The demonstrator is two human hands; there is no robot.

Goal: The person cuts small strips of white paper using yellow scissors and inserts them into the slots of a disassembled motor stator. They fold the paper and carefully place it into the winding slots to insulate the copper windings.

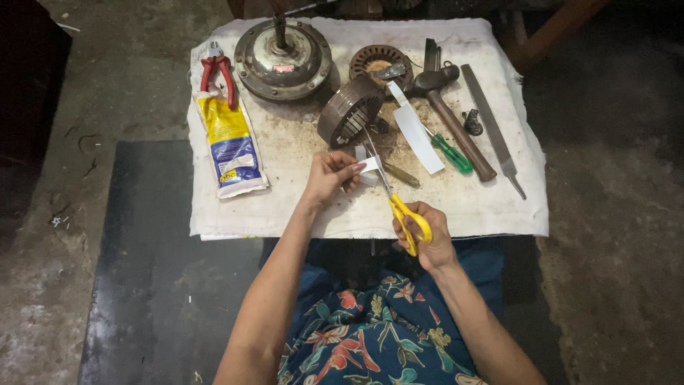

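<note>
Dim overall, light from above centre; white cloth-covered worktop (491, 207) brightest, mild glare. Corners fall to near black, bare concrete floor (613, 214) murky. Focus sharp, slight wide-angle bend at edges.

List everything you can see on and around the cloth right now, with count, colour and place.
cloth: 1, white, over the low table
pliers: 1, red handles, far left
tube pack: 1, yellow and blue, left
round motor housing: 1, grey, far centre
slotted cores: 2, dark, centre
hammer: 1, wooden handle, right
file: 1, grey, far right
screwdriver: 1, green handle
paper strip: 1, white, centre
left hand: holds small white paper piece
right hand: holds yellow scissors
</note>
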